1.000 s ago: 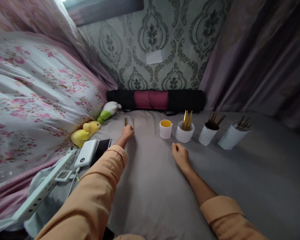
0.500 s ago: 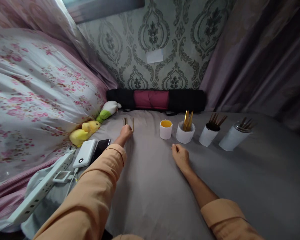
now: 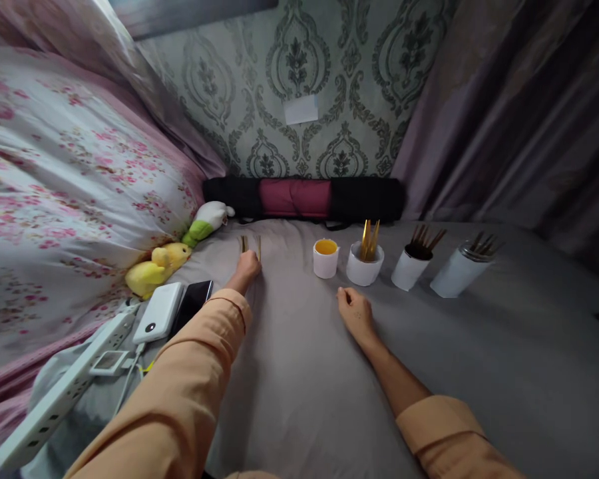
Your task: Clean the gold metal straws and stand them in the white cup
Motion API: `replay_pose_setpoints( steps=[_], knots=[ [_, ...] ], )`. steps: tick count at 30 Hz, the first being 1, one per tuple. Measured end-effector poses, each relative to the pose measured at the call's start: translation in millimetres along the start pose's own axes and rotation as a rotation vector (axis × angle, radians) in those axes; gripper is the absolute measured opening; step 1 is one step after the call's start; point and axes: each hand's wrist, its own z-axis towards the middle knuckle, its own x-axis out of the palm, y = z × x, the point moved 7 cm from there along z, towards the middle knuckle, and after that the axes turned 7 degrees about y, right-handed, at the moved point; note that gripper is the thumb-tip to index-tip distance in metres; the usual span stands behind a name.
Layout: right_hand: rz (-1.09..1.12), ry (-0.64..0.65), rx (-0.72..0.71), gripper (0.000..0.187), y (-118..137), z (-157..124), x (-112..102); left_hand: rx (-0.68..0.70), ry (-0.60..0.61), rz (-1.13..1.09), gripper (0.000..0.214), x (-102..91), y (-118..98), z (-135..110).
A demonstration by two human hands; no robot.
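My left hand (image 3: 248, 265) reaches forward over the grey sheet with curled fingers. Thin brownish sticks (image 3: 243, 243) lie just beyond its fingers, a further one or two by its right side; what the fingertips pinch is hidden. Low on the sheet, my right hand (image 3: 357, 311) rests loosely closed, with nothing visible in it. Beyond it stands a white-wrapped cup with a yellow inside (image 3: 325, 263). To its right are a white cup (image 3: 364, 269) holding golden sticks (image 3: 369, 241), a white-wrapped can (image 3: 408, 271) with brown sticks, and a white-wrapped jar (image 3: 456, 274) with dark sticks.
A white power bank (image 3: 160, 309) and a black phone (image 3: 194, 299) lie left of my left forearm, near a power strip (image 3: 62, 392). Plush toys (image 3: 154, 269) sit along the floral curtain. A black and maroon roll (image 3: 299, 198) lies against the wall.
The view has shifted slightly, moving everything a little left in the picture. My left hand has edged right relative to the sticks. My right hand has stayed nearly still.
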Motion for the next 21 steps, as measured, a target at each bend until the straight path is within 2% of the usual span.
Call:
replay_pose_setpoints(
  steps=[21],
  knots=[
    [-0.019, -0.003, 0.003, 0.035, 1.1, -0.2, -0.9, -0.043, -0.001, 0.046, 0.03, 1.7, 0.8, -0.1]
  ],
)
